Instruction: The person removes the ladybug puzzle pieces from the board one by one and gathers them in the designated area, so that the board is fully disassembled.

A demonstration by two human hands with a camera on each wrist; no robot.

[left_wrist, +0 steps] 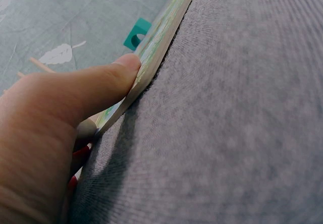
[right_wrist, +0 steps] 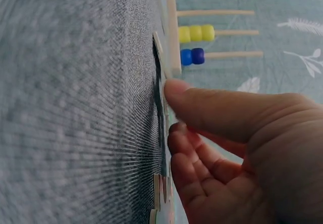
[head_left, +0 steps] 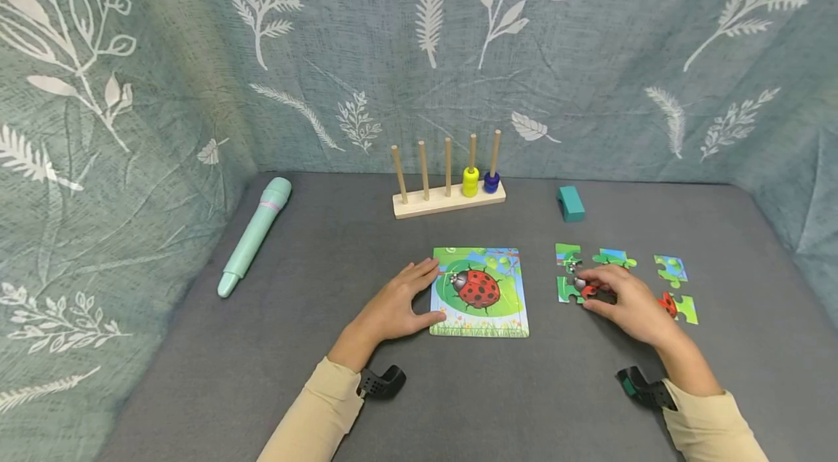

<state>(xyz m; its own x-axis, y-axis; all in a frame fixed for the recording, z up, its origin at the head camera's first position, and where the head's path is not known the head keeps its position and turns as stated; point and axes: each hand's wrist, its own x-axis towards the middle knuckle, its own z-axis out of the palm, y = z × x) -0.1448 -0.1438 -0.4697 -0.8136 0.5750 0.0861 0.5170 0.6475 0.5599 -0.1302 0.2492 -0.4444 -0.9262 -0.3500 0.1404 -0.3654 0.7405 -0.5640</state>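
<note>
A square ladybug picture puzzle (head_left: 479, 290) lies flat on the table. My left hand (head_left: 401, 302) rests at its left side, fingers spread, thumb and fingertips touching the edge. In the left wrist view the thumb (left_wrist: 113, 80) presses on the board's rim. On the right, my right hand (head_left: 625, 302) pinches a puzzle piece (head_left: 581, 287) showing the ladybug's black head and some red. Its palm covers part of the pieces below. Around it lie a green corner piece (head_left: 566, 254), a blue and green piece (head_left: 614, 256), another corner piece (head_left: 672, 269) and a green-edged piece (head_left: 686, 309).
A wooden peg stand (head_left: 449, 200) with yellow and blue beads stands at the back. Right of it sits a teal block (head_left: 571, 204). A mint-green toy microphone (head_left: 255, 238) lies at the left. A patterned curtain (head_left: 366, 47) hangs behind the grey table.
</note>
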